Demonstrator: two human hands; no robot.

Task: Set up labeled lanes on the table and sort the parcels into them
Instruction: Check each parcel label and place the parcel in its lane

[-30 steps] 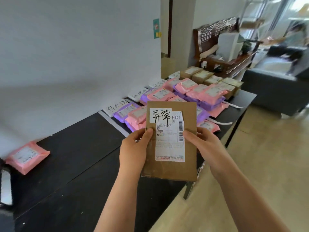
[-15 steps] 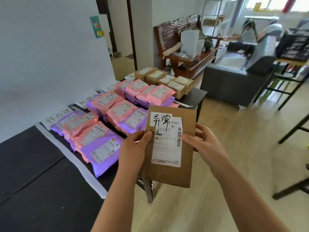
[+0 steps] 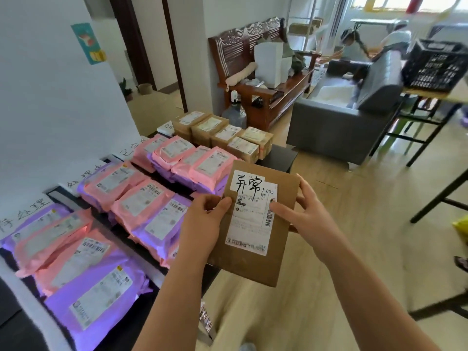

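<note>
I hold a flat brown cardboard parcel (image 3: 250,259) upright in front of me, past the table's right edge. It carries a white shipping label and a handwritten white sticker at its top. My left hand (image 3: 202,224) grips its left edge, thumb on the front. My right hand (image 3: 301,214) grips its right edge, thumb across the label. On the black table (image 3: 278,158) lie rows of pink and purple mailer bags (image 3: 141,206) and, at the far end, several brown boxes (image 3: 222,133). Handwritten paper lane labels (image 3: 25,214) lie along the wall side.
White tape strips (image 3: 38,307) divide the table into lanes. A wooden bench (image 3: 263,92) and a grey sofa (image 3: 354,117) stand beyond the table. At the right are a black crate (image 3: 435,64) on a table and black table legs. A person sits far back.
My view has swung right along the table toward its far end. The brown parcel stays in both hands, and my right thumb now lies across its label.
</note>
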